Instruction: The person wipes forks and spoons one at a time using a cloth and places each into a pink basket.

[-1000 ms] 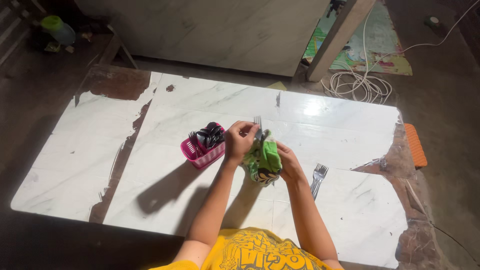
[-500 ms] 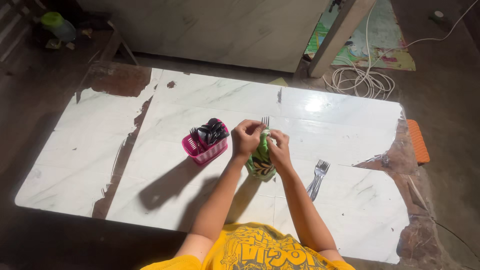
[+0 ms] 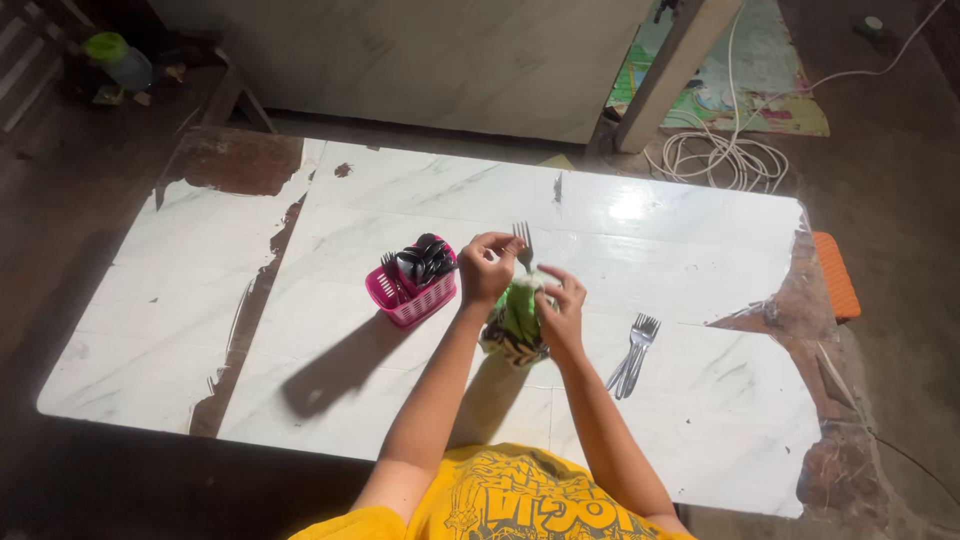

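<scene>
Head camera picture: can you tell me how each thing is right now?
Left hand: pinching a fork.
Fork: upright, tines up.
Right hand: gripping a green cloth.
Green cloth: bunched around the fork's lower part.
Pink basket: holding dark cutlery.
Forks on table: lying flat.

Yellow short-sleeved shirt (image 3: 510,500) with dark print.

The fork (image 3: 522,243) in the left hand (image 3: 487,268) is shiny metal, wrapped below in a soft green patterned cloth (image 3: 518,322). The surface (image 3: 660,240) is glossy marble-look sheet, peeled to rough brown at the edges. The pink basket (image 3: 412,293) is latticed plastic; the loose forks (image 3: 633,353) gleam like steel.
</scene>
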